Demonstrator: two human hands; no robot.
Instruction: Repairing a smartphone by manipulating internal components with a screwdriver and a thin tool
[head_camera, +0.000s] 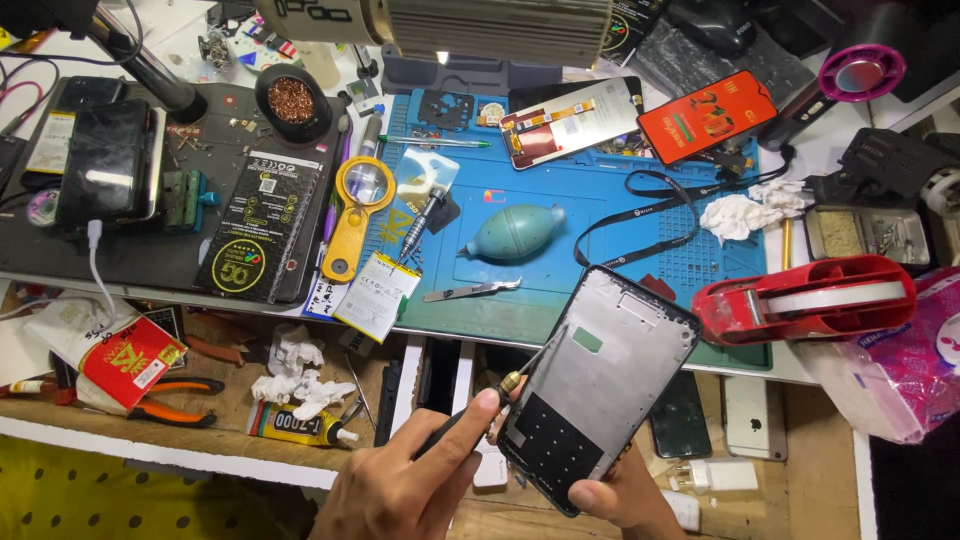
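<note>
- Head view, the hands: the right hand (625, 495) grips the lower end of a bare phone frame (600, 385), thumb over its bottom edge, holding it tilted above the front edge of the bench; the left hand (400, 480) is closed in a pen grip on a thin black tool (470, 415) with a brass collar, whose tip touches the frame's left edge; the two hands are close together, low in the picture.
- Head view, the blue work mat (640, 215) beyond the frame: a teal rubber blower bulb (517, 232) at its middle; steel tweezers (472, 291) just below the bulb; a screwdriver (423, 222) lying aslant to its left; a phone screen part (570, 120) and an orange-faced phone (706, 116) at the far edge; a black lanyard (650, 215) looping across.
- Head view, the sides: a red tape dispenser (810, 297) just right of the frame; a yellow magnifier (358, 210) and a black battery pack (262, 228) to the left; orange-handled pliers (180, 400) and a glue tube (300, 425) on the lower wooden shelf.
</note>
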